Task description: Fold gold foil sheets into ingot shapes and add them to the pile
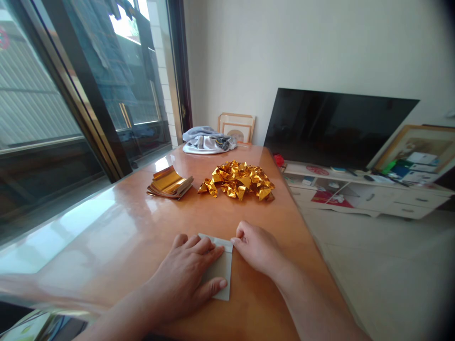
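A pale, squarish sheet of paper (pixel 223 269) lies on the glossy table near me, with a crease or narrow folded strip along its far edge. My left hand (pixel 185 270) rests flat over its left part, fingers stretched and thumb apart, covering much of it. At the far right corner of the sheet, my right hand (pixel 258 247) is closed, thumb against curled fingers, pinching the paper's edge. Beyond the hands sits a stack of gold foil paper (pixel 169 183), its top sheets curling. To the right of that stack is a heap of folded gold foil pieces (pixel 241 180).
The brown table (pixel 149 241) has its right edge close to my right forearm. A bundle of grey-blue cloth (pixel 206 140) lies at its far end. A television (pixel 337 130) stands on a white cabinet (pixel 377 196) to the right; a sliding glass door (pixel 117 90) is at left.
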### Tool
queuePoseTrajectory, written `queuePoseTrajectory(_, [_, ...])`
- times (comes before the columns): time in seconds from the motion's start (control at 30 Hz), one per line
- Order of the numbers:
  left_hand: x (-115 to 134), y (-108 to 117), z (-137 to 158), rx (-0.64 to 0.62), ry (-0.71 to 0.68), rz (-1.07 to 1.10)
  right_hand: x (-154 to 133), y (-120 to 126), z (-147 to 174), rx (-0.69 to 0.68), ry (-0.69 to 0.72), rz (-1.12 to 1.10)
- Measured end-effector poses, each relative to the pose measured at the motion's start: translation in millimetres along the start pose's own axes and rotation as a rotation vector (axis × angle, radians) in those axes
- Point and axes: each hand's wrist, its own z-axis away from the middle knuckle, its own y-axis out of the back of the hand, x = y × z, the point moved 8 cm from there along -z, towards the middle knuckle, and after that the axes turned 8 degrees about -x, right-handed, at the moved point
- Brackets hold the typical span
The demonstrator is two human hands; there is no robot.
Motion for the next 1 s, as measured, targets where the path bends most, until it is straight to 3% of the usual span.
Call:
queuePoseTrajectory(0.2, [-1, -1, 1, 0.003, -0.002, 0.022, -27, -15, 2, -0.065, 0.322, -0.071])
queuePoseTrajectory(0.6, [-36, 6, 23, 0.052, 0.126, 0.019, -27, -22, 0, -0.105, 0.305, -0.095])
queuePoseTrajectory(0.9, [-42, 15, 30, 0.051, 0.075, 0.038, -31, -17, 8, -0.129, 0.298, -0.012])
queuePoseTrajectory(1.0, [-46, 22, 34, 0.139, 0.072, 0.016, -32, -17, 10, -0.126, 0.306, -0.010])
